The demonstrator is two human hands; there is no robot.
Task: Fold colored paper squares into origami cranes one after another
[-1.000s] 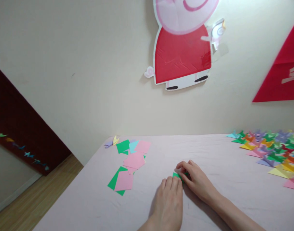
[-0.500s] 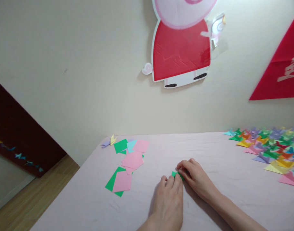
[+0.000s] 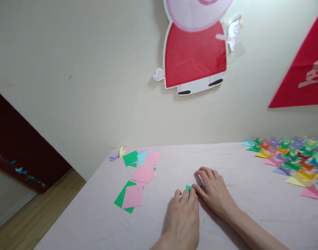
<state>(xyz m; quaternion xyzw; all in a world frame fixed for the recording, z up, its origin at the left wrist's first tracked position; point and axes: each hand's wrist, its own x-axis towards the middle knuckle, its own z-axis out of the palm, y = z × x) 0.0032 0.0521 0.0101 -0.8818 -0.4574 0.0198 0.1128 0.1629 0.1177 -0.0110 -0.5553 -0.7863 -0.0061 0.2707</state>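
Note:
A small folded green paper [image 3: 189, 188] lies on the pale pink tabletop [image 3: 226, 215], mostly covered by my fingers. My left hand [image 3: 183, 217] rests flat behind it, fingertips pressed together on its near edge. My right hand [image 3: 213, 191] lies over its right side, thumb on the paper and the other fingers curved and slightly lifted. Only a small green corner shows between the two hands.
Loose pink, green and light blue paper squares [image 3: 139, 178] lie to the left. A small yellow and purple folded piece [image 3: 118, 153] sits at the far left corner. Several colourful folded paper shapes [image 3: 294, 161] cover the far right. The table's left edge drops to a wooden floor [image 3: 31, 215].
My right hand's fingers have lifted and spread back off the green paper, leaving the thumb on it. My left hand has barely moved. The view drifted slightly.

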